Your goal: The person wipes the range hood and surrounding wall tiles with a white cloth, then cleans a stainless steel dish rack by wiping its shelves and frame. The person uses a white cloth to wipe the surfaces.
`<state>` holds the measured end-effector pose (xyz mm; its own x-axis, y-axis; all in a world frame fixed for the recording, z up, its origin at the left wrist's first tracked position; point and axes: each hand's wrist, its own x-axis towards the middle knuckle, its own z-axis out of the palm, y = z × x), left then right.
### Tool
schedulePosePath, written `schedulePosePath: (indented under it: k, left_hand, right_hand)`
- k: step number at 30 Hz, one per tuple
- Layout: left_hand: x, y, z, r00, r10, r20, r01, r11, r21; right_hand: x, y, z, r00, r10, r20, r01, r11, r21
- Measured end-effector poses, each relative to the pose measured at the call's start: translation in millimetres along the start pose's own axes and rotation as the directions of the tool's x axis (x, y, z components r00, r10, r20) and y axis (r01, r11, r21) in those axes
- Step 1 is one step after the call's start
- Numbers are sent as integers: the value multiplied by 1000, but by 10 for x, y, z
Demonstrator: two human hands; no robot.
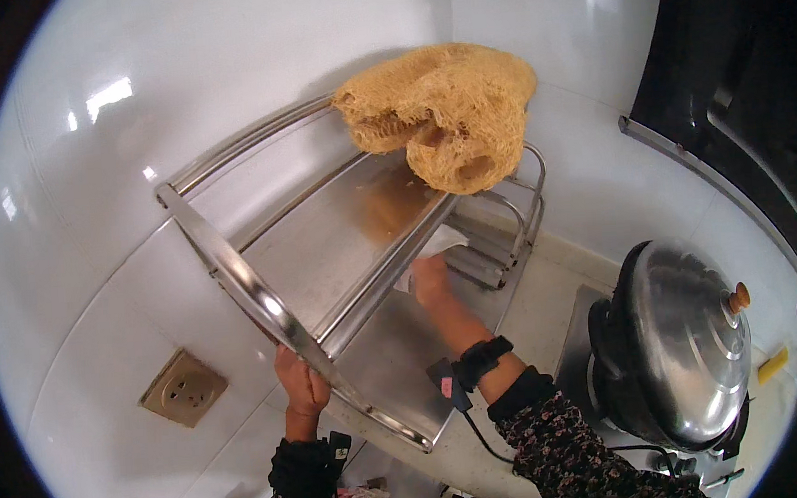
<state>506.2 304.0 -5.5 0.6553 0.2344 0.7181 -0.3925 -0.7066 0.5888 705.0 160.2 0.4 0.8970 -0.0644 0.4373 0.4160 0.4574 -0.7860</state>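
Note:
A two-tier stainless steel rack stands tilted in view against a white tiled wall. My left hand grips the curved side frame of the rack at its near left end. Under the upper shelf, my right hand holds a white cloth above the lower shelf; part of the cloth is hidden by the hand and the shelf edge. Several dried loofah sponges rest in a heap on the rack's far end, over the upper shelf, whose metal reflects their colour.
To the right, a large lidded wok sits on a gas stove. A wall socket is on the left. Behind the stove hangs a dark range hood. A yellow block lies at far right. Cables trail from both wrists.

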Motion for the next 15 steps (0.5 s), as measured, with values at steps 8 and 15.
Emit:
schedulePosePath:
  k: [8, 15]
  left_hand:
    - [-345, -553, 124, 982, -51, -180, 54, 998, 16]
    - [-404, -408, 45, 991, 2, -137, 27, 979, 202]
  right_hand:
    - [90, -402, -301, 740, 648, 178, -632, 580, 514]
    - [54, -434, -504, 640, 721, 266, -764, 560, 320]
